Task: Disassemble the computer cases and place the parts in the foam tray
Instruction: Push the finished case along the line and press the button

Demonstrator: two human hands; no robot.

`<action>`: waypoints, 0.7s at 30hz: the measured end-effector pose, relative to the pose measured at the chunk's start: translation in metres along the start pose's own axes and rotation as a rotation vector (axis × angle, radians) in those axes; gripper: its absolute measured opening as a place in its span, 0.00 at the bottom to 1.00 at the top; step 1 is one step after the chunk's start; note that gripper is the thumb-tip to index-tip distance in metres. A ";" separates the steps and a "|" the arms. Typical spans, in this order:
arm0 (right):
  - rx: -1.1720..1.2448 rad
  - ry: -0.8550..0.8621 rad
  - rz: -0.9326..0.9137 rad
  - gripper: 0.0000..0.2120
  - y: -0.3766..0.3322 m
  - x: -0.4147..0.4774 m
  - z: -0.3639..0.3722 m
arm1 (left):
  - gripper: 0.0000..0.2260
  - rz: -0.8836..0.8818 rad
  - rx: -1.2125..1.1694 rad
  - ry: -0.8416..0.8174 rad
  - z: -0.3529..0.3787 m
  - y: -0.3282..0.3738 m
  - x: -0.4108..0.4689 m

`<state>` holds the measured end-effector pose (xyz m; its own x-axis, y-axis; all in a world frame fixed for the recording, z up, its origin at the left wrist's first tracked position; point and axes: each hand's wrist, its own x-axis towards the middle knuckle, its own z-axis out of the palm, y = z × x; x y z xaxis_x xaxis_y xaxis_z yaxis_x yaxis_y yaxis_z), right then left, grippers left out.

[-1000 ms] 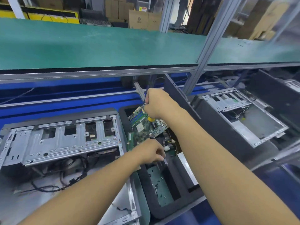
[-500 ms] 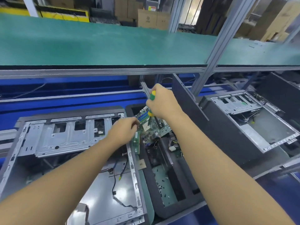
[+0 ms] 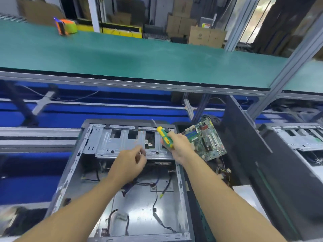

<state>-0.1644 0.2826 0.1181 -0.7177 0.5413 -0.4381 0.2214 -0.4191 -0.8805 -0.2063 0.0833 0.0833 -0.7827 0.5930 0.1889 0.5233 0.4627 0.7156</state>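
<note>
An open grey computer case (image 3: 139, 215) lies flat in front of me, with loose cables inside and a metal drive cage (image 3: 122, 142) at its far end. My right hand (image 3: 180, 147) grips a green and yellow screwdriver (image 3: 164, 137), its tip pointing up and away over the cage. My left hand (image 3: 129, 165) hovers over the cage's near edge with curled fingers; a small pale speck shows at the fingertips, too blurred to name. A green motherboard (image 3: 206, 138) leans in the dark foam tray (image 3: 192, 206) just right of the case.
A tall black panel (image 3: 244, 145) stands right of the tray. Beyond it lies a second open case (image 3: 300, 137). A green shelf (image 3: 139, 55) overhangs the far side and carries an orange tape dispenser (image 3: 65, 26). Blue conveyor surfaces run behind and to the left.
My left hand came off the tray and motherboard and moved left over the case. My right hand carried the screwdriver from above the board to above the drive cage. The view swung left.
</note>
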 end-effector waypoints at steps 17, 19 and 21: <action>0.391 -0.059 -0.019 0.16 0.020 -0.018 -0.008 | 0.05 -0.890 -1.124 -0.193 0.050 0.014 0.000; 0.405 -0.089 0.006 0.16 0.020 -0.020 -0.011 | 0.07 -0.869 -1.032 -0.318 0.042 0.018 -0.010; 0.401 -0.111 0.029 0.15 0.020 -0.021 -0.013 | 0.10 -0.892 -1.014 -0.479 0.030 0.017 -0.019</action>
<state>-0.1362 0.2725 0.1076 -0.7864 0.4524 -0.4206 -0.0160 -0.6956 -0.7182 -0.1727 0.0997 0.0718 -0.4219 0.6153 -0.6659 -0.6954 0.2516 0.6731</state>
